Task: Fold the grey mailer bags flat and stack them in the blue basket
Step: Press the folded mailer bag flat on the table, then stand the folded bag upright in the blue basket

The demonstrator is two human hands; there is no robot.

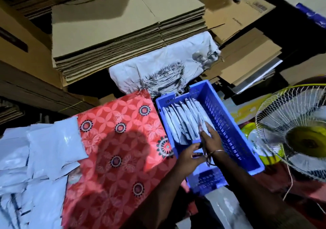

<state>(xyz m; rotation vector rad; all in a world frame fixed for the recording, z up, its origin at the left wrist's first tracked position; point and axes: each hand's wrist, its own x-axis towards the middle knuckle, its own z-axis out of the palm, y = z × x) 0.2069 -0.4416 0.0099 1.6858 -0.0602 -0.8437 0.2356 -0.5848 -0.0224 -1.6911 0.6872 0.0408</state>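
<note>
The blue perforated plastic basket [234, 122] is the landmark here. Its long axis runs from the near edge by the person's arms away toward the frayed white woven sack [158, 66] just beyond its far end.

Inside it, a row of folded grey plastic mailer bags [178, 122] stands on edge, leaning against the left wall, each bag's long side running along the basket's length. About six edges can be counted, though the ones under the hands are hidden.

The right hand [210, 137] is inside the basket at the right end of that row. Its fingers pinch the newest folded bag [202, 122], which sits directly ahead of the fingertips. The left hand [189, 157] is at the basket's near rim, just beside the right wrist, fingers relaxed against the near ends of the row. The right hand is the nearer to the slot, so seating the bag probably falls to it.

Left of the basket, across one red floral patterned cloth [123, 140], lies a loose heap of unfolded grey mailer bags [35, 158], too overlapped to count. One wire-caged fan [299, 137] stands right of the basket.
</note>
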